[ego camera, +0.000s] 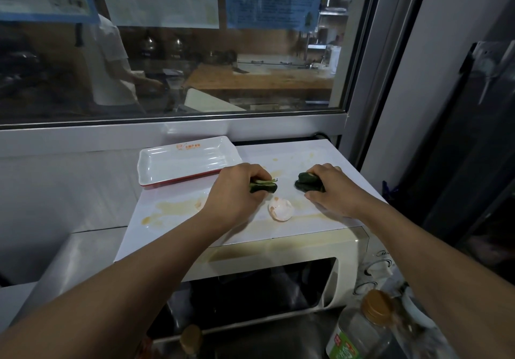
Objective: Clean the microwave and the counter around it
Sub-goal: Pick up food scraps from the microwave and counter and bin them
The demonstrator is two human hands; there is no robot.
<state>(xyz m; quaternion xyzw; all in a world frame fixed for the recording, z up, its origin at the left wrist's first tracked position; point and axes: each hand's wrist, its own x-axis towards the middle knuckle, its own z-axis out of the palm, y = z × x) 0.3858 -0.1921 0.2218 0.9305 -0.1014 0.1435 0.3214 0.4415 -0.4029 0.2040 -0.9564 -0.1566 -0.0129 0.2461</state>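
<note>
A cream microwave [348, 252] stands in front of me, its top covered by a white sheet [312, 152] stained with orange-brown spills [172, 208]. My left hand [237, 191] grips a dark green vegetable scrap [264, 186] on that sheet. My right hand [331, 188] is closed over a second green vegetable scrap [306, 181] further right. A broken eggshell [280, 209] lies between the hands, nearer to me. Another eggshell bit [198, 204] peeks out beside my left wrist.
A white rectangular tray with a red underside [156, 160] rests at the sheet's back left. Bottles [365, 325] stand in front of the microwave at lower right. A steel counter [83, 252] lies left. A window [195, 66] is behind, with a person beyond it.
</note>
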